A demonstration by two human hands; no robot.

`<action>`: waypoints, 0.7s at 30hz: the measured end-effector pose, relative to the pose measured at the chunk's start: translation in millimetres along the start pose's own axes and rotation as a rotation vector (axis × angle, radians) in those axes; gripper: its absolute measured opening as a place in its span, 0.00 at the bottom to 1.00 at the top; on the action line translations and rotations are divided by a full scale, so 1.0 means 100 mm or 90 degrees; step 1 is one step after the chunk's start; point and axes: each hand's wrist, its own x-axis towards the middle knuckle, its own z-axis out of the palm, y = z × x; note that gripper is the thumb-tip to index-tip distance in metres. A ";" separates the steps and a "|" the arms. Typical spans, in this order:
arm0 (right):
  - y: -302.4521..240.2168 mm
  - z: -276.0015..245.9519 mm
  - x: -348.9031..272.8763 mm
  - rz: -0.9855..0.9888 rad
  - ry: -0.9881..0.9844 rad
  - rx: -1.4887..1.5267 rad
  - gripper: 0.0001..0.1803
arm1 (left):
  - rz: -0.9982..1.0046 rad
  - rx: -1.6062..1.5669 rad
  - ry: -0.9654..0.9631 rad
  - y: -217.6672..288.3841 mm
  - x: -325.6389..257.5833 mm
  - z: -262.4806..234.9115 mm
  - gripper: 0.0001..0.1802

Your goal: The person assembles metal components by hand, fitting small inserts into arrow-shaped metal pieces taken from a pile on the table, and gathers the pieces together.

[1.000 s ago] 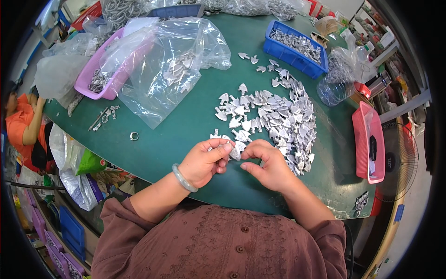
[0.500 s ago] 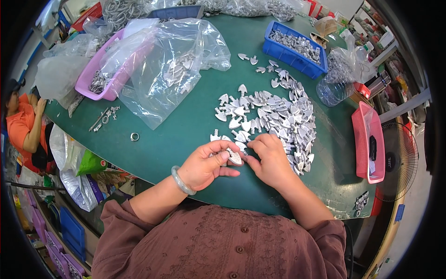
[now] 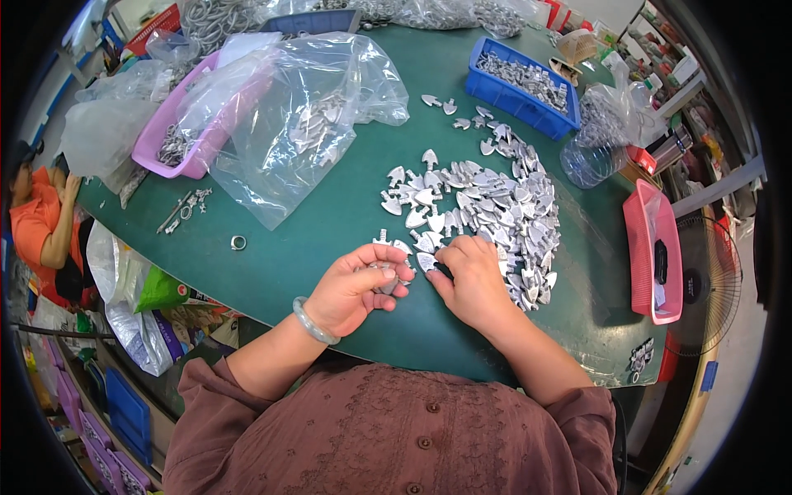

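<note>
Silver arrowhead-shaped metal pieces [image 3: 528, 206] lie heaped on the green tabletop [image 3: 272, 264]. My left hand [image 3: 363, 285] is curled palm up around one or more of these metal pieces [image 3: 385, 280]; the fingers partly cover them. At the near left edge of the heap, my right hand [image 3: 472, 280] has its thumb and fingertips on another metal piece [image 3: 426, 261], which still lies on the table. Just beyond my left fingers are loose pieces from the same heap. A clear plastic bag [image 3: 289, 165] with more such pieces lies at the far left.
A blue bin [image 3: 516, 95] full of metal parts stands at the back right. Left is a lilac tub [image 3: 157, 148]; right, a pink basket [image 3: 642, 239] and a fan [image 3: 709, 285]. A metal ring [image 3: 238, 242] lies alone. Another person [image 3: 41, 214] in orange sits at the left.
My left hand has drawn slightly left, curling closed over the piece that showed at its fingertips. My right hand has come off that piece and reached a piece at the heap's edge.
</note>
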 end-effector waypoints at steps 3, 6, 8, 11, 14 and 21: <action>0.02 0.02 -0.01 0.028 0.000 0.048 0.08 | 0.008 0.056 0.026 -0.03 -0.01 -0.02 0.11; 0.03 -0.03 -0.01 0.037 -0.002 0.125 0.07 | 0.012 0.047 0.042 -0.02 0.00 0.00 0.09; 0.02 -0.08 0.00 -0.065 0.029 0.228 0.09 | -0.035 0.022 0.042 0.02 0.00 0.04 0.08; -0.07 -0.16 0.04 -0.176 0.068 0.247 0.12 | -0.106 0.070 0.034 0.04 0.01 0.09 0.07; -0.10 -0.17 0.03 -0.163 0.080 0.265 0.13 | -0.084 0.081 0.024 -0.01 0.00 0.11 0.07; 0.00 -0.13 -0.07 0.021 0.007 0.484 0.12 | -0.077 0.080 0.041 -0.04 0.00 0.11 0.06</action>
